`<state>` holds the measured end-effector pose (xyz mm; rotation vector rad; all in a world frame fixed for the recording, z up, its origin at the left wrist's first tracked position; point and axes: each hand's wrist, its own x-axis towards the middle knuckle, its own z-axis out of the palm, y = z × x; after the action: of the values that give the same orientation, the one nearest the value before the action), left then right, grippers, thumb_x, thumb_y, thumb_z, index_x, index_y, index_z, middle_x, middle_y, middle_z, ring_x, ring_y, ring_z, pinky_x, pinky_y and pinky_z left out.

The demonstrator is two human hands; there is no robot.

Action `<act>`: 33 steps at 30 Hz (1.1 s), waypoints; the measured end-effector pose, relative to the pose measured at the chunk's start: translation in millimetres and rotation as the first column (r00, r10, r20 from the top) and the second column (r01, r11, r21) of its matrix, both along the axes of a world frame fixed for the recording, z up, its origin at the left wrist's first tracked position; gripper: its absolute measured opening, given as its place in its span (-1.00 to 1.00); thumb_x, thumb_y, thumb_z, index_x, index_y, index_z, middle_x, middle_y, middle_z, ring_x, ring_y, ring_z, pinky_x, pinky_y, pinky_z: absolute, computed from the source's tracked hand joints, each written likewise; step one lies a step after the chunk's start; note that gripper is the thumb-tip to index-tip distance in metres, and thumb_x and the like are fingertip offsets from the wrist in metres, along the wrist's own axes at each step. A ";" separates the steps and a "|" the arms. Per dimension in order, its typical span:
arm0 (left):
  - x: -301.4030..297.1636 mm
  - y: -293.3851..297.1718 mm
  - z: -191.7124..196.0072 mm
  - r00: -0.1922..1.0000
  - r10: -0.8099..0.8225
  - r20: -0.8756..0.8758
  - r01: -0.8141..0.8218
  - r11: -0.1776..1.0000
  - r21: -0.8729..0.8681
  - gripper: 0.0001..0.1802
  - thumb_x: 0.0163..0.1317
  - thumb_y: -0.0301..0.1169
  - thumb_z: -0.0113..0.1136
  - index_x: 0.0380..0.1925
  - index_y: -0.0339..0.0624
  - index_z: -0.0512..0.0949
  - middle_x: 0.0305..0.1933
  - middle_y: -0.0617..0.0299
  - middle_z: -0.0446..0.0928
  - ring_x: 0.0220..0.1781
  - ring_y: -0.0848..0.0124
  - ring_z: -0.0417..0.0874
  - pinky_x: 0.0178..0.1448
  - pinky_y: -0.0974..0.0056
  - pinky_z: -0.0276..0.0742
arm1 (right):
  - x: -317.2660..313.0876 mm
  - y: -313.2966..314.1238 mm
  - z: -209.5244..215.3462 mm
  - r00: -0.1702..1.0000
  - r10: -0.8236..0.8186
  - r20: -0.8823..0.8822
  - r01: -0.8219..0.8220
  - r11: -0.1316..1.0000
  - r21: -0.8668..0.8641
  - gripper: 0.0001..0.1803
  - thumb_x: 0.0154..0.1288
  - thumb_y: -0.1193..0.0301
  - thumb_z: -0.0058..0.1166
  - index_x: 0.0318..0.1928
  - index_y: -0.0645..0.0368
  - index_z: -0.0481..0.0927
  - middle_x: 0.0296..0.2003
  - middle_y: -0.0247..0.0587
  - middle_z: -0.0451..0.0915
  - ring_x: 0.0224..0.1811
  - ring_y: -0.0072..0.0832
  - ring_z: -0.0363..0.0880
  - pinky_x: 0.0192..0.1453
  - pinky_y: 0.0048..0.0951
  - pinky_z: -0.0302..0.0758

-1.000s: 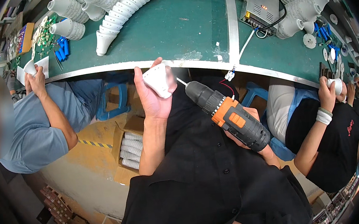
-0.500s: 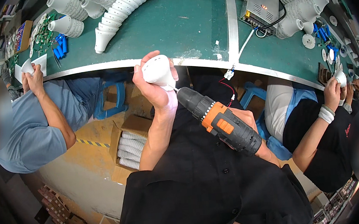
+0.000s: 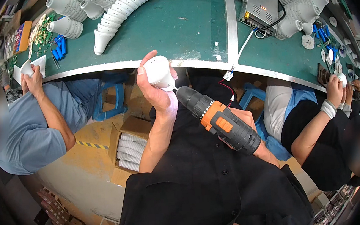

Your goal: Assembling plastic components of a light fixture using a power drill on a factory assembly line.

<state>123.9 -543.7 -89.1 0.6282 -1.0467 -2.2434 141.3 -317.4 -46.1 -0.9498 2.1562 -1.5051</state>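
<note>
Left hand (image 3: 157, 96): gripping white cone (image 3: 158, 72) by near edge of desk (image 3: 167, 29)
Right hand (image 3: 245, 117): clasping drill (image 3: 220, 120) (bit (image 3: 176, 88) at cone)

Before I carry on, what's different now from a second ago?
The left hand has turned the white cup, so its narrower end points down toward the drill. The right hand has brought the drill leftward, its bit now at that end; contact is unclear. Nothing was let go. The curved row of cups and metal box stayed on the table.
</note>
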 end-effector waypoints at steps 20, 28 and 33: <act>7.7 -2.9 -4.9 1.000 -0.007 0.008 0.008 0.994 -0.113 -0.32 0.41 0.04 -0.36 -0.03 -0.40 0.49 -0.44 0.00 0.55 -0.62 0.32 0.50 -0.59 0.29 0.38 | 4.1 -1.0 -1.0 0.999 0.044 -0.013 -0.044 0.999 -0.015 -0.73 -0.02 0.56 0.31 -0.26 0.36 0.58 -0.38 -0.07 0.61 -0.43 -0.19 0.65 -0.40 -0.36 0.53; 7.8 -1.8 -2.7 1.000 0.014 -0.005 -0.015 0.994 -0.107 -0.33 0.42 0.05 -0.35 -0.03 -0.40 0.49 -0.44 0.00 0.55 -0.63 0.32 0.50 -0.59 0.29 0.38 | 4.9 -0.5 -1.3 0.999 0.036 0.007 -0.036 0.999 0.009 -0.74 -0.02 0.56 0.30 -0.27 0.35 0.58 -0.43 -0.08 0.58 -0.46 -0.19 0.63 -0.42 -0.36 0.52; 8.5 -1.3 -5.6 1.000 0.008 -0.014 -0.010 0.993 -0.119 -0.32 0.43 0.06 -0.34 -0.03 -0.39 0.49 -0.43 -0.01 0.55 -0.63 0.31 0.50 -0.59 0.30 0.39 | 5.2 -3.7 1.7 1.000 0.023 0.008 -0.023 1.000 0.005 -0.75 -0.02 0.56 0.30 -0.29 0.34 0.57 -0.44 -0.10 0.57 -0.47 -0.20 0.62 -0.44 -0.35 0.50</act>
<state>132.5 -545.0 -94.6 0.5648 -1.1589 -2.1562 146.5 -321.1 -44.3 -0.9621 2.1356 -1.4902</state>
